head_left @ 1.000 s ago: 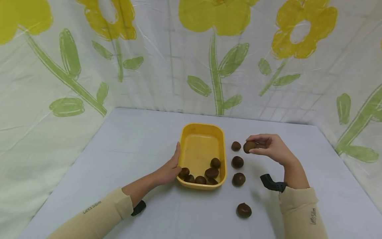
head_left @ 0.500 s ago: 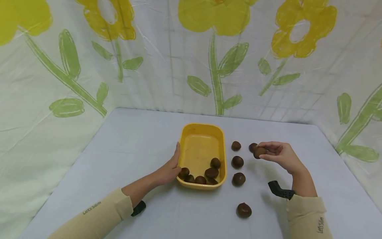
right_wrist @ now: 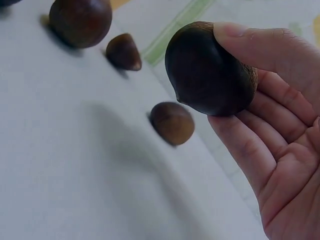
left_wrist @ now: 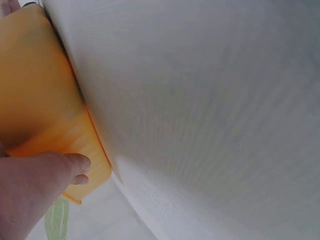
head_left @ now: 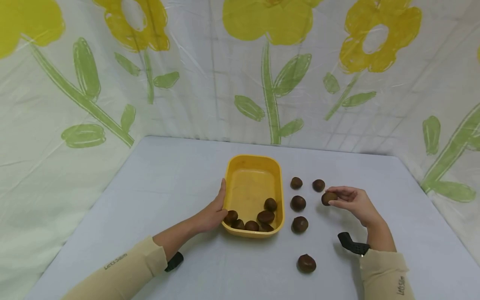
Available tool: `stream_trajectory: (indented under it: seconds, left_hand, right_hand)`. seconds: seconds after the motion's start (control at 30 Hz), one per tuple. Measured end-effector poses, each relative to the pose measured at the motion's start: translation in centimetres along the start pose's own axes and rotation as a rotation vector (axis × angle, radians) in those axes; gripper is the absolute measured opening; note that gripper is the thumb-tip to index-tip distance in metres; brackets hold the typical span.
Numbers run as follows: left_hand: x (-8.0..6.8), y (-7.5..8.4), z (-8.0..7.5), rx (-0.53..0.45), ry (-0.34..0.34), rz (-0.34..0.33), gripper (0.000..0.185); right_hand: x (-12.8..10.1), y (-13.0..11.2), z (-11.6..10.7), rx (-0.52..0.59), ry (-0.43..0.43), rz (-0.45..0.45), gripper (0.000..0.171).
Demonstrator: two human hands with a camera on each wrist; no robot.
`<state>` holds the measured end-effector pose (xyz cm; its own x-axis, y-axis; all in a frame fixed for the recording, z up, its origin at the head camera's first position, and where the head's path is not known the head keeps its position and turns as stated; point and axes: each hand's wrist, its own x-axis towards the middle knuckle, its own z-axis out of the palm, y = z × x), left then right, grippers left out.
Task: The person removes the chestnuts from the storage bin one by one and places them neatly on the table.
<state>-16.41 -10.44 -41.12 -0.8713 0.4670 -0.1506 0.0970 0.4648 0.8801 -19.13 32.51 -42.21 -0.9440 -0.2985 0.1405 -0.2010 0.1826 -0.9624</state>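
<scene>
My right hand (head_left: 352,203) pinches a dark brown chestnut (right_wrist: 207,70) between thumb and fingers, above the table. Just beyond it lies another chestnut (head_left: 318,185) on the cloth. Several more chestnuts form a column to the left, among them a middle chestnut (head_left: 298,203) and a nearest chestnut (head_left: 306,263) set apart from the others. My left hand (head_left: 211,214) holds the left side of a yellow plastic box (head_left: 253,157), fingers along its outer wall (left_wrist: 40,85) and thumb at the rim. Several chestnuts, including one at the right wall (head_left: 266,216), sit in the box's near end.
A pale cloth covers the table (head_left: 180,166). Behind it hangs a white curtain (head_left: 195,83) printed with yellow flowers and green leaves. A black wrist mount (head_left: 352,245) sticks out from the right wrist, over the table.
My right hand has let go of one chestnut, which now lies right of the column's far end. With another in its grip, it has moved toward me and right. The left hand stays put.
</scene>
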Motion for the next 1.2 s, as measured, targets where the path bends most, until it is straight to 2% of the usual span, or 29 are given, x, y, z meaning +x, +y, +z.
stream_trajectory:
  seconds: [0.4,0.63,0.9,1.2]
  left_hand:
    - [0.0,0.0,-0.1,-0.010,-0.003,0.007,0.087]
    - [0.0,0.0,-0.1,-0.011,-0.003,0.010,0.087]
    - [0.0,0.0,-0.1,-0.010,-0.005,0.010,0.086]
    - [-0.1,0.2,0.0,-0.013,-0.001,-0.011,0.085]
  right_hand:
    - [-0.3,1.9,-0.1,0.035,-0.003,0.023,0.031]
    - [-0.2,2.5,0.1,0.008,0.020,0.049,0.031]
    - [-0.2,2.9,0.1,0.000,0.013,0.031,0.033]
    - [-0.2,2.8,0.4,-0.047,0.035,0.076,0.032]
